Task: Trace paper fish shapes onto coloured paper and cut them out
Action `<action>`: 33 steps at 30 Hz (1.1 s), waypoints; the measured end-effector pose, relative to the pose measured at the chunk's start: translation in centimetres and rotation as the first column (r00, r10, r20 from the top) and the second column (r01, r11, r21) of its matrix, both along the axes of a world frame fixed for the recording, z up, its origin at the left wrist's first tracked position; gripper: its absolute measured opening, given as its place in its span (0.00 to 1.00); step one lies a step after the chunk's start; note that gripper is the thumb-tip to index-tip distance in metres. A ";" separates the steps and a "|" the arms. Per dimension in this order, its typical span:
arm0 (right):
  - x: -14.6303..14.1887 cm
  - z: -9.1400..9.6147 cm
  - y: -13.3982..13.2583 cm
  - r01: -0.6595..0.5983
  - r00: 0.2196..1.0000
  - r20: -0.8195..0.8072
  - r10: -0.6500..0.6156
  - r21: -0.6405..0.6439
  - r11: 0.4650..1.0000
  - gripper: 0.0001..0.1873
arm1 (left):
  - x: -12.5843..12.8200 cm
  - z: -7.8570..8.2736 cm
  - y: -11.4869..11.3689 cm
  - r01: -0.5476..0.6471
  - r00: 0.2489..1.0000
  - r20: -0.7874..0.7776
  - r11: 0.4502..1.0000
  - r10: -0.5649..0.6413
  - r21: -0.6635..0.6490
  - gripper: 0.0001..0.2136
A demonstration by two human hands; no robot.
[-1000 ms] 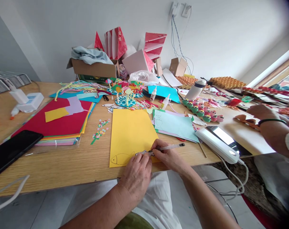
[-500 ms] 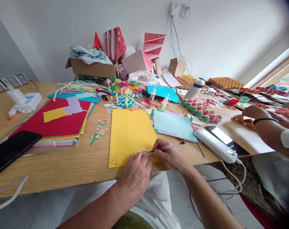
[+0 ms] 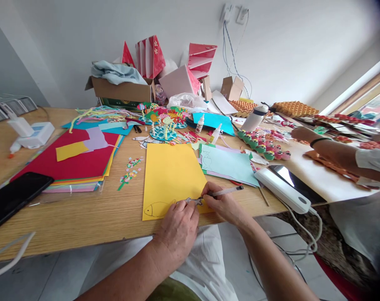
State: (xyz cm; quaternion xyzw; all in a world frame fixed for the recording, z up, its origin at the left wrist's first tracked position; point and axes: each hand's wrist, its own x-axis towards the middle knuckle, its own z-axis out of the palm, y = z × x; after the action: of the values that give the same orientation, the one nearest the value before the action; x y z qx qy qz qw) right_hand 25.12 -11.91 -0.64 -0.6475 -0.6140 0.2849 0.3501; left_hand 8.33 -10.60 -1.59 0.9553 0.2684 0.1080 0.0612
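A yellow paper sheet point(image 3: 171, 175) lies on the wooden table point(image 3: 92, 217) near its front edge, with a pencilled fish outline point(image 3: 158, 207) at its lower left. My left hand point(image 3: 179, 228) presses a small grey fish-shaped cutout point(image 3: 190, 201) flat on the sheet's lower right. My right hand point(image 3: 219, 202) grips a white pen point(image 3: 227, 192), its tip at the cutout's edge.
A stack of coloured paper point(image 3: 80, 161) and a black phone point(image 3: 11, 196) lie left. Light green sheets point(image 3: 229, 163), a white device point(image 3: 282, 190), glue bottles point(image 3: 201, 124) and paper crafts crowd the middle and right. Another person's arm point(image 3: 330, 148) reaches over the table at right. Boxes point(image 3: 124, 90) line the wall.
My hands have barely shifted on the cutout. The other person's hand at right has moved left and farther across the table.
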 end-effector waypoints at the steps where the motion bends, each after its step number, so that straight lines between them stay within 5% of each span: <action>1: -0.1 0.1 0.0 0.006 1.000 0.002 -0.006 0.001 1.000 0.03 | 0.0 0.0 0.0 0.000 1.000 0.000 1.000 0.000 0.000 0.13; 33: -0.3 -0.2 -0.7 0.138 0.989 0.041 -0.140 0.046 0.989 0.04 | 0.0 0.1 0.0 0.003 1.000 -0.014 1.000 -0.003 0.009 0.14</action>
State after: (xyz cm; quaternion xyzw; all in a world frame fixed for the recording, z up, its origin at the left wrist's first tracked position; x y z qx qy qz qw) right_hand 24.84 -12.64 -0.80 -0.6872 -0.5809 0.2320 0.3694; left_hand 8.37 -10.64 -1.44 0.9567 0.2670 0.1023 0.0552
